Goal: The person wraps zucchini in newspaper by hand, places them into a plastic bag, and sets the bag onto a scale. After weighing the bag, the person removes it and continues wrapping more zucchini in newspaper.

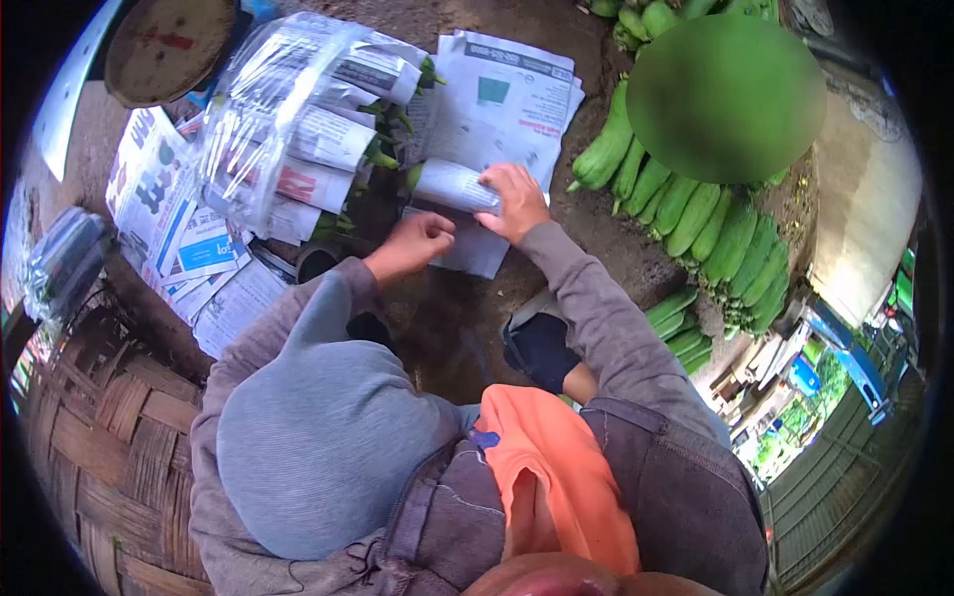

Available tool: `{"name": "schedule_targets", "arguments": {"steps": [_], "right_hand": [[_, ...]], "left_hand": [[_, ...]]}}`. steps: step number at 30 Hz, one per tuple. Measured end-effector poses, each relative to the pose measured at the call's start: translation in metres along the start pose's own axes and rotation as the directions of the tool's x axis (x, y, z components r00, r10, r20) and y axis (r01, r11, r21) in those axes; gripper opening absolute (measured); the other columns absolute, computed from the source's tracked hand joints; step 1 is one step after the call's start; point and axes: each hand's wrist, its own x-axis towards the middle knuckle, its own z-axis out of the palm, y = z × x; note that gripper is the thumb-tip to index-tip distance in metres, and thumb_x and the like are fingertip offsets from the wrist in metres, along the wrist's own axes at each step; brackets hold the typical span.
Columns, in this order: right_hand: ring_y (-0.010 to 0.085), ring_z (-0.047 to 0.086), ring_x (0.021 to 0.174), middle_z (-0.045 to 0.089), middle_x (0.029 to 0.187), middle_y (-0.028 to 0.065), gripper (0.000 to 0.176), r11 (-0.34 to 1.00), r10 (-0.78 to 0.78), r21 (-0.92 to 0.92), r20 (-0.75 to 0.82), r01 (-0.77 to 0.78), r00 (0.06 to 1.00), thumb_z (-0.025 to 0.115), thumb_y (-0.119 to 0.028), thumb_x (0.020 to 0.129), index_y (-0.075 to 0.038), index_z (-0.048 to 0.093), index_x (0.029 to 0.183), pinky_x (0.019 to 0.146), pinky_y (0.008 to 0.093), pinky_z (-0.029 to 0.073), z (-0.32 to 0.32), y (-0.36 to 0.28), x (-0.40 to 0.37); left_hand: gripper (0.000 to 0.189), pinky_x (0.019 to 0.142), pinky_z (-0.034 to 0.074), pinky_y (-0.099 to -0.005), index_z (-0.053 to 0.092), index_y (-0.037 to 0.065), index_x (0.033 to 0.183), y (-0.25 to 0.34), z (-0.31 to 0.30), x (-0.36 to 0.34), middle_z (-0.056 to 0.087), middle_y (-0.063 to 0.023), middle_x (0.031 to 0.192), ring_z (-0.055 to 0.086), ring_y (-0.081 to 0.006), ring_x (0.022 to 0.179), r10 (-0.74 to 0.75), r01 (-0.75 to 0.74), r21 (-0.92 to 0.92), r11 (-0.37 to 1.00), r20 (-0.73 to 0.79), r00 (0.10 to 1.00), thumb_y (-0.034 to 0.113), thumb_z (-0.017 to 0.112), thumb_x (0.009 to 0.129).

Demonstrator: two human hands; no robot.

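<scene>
My right hand (516, 202) grips one end of a newspaper roll (452, 186), its fingers wrapped over the paper. From the roll's left end shows a bit of green vegetable (413, 178). Beneath it lie flat newspaper sheets (512, 109) on the ground. My left hand (411, 244) is just below and left of the roll, apart from it, fingers curled in with nothing visible in them. Beside it on the left, a clear plastic bag (260, 129) holds several paper-wrapped vegetables with green stem ends sticking out.
Long green gourd-like vegetables (696, 219) lie in rows at right, with a smaller group (681, 328) nearer me. Loose newspapers (179, 214) lie at left, near a plastic-wrapped bundle (68, 260). A round stool-like top (167, 50) stands upper left; woven bamboo (119, 457) is lower left.
</scene>
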Motion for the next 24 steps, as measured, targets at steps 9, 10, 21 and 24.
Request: {"name": "schedule_targets", "arguments": {"steps": [9,10,21,24], "right_hand": [[0.0163,0.057,0.095,0.06,0.103,0.0062,0.055,0.314,0.493,0.85,0.235,-0.423,0.838,0.078,-0.013,0.064,-0.001,0.053,0.111,0.085,0.0308,0.045,0.017,-0.034,-0.043],[0.0194,0.055,0.101,0.059,0.104,0.0073,0.054,0.326,0.495,0.829,0.261,-0.455,0.829,0.078,-0.017,0.065,-0.004,0.056,0.112,0.09,0.0343,0.042,0.012,-0.04,-0.044],[0.0141,0.055,0.101,0.059,0.111,0.0085,0.04,0.352,0.541,0.835,0.187,-0.422,0.82,0.059,-0.014,0.088,0.005,0.047,0.121,0.09,0.0257,0.041,-0.04,-0.032,-0.01],[0.0177,0.056,0.102,0.058,0.113,0.0122,0.058,0.741,0.387,0.558,0.099,-0.373,0.917,0.073,-0.019,0.076,0.002,0.047,0.124,0.09,0.0287,0.042,-0.056,-0.058,-0.005]], "left_hand": [[0.04,0.083,0.045,-0.0287,0.048,0.002,0.12,0.017,0.017,0.004,0.056,-0.0066,0.111,0.055,-0.0134,0.098,0.119,0.028,-0.665,0.746,0.174,0.978,0.022,0.059,0.086],[0.041,0.083,0.045,-0.0295,0.048,0.003,0.12,0.017,0.016,0.004,0.057,-0.0063,0.111,0.055,-0.0139,0.098,0.131,0.015,-0.664,0.748,0.169,0.977,0.022,0.06,0.086],[0.047,0.078,0.048,-0.0336,0.048,0.005,0.12,0.081,0.0,-0.01,0.058,-0.0037,0.107,0.058,-0.0152,0.095,0.185,-0.164,-0.529,0.833,-0.014,0.983,0.021,0.068,0.079],[0.048,0.079,0.048,-0.0336,0.047,0.005,0.12,0.109,-0.003,-0.019,0.058,-0.0042,0.107,0.057,-0.0152,0.094,0.17,-0.226,-0.565,0.793,-0.15,0.974,0.019,0.068,0.08]]}}
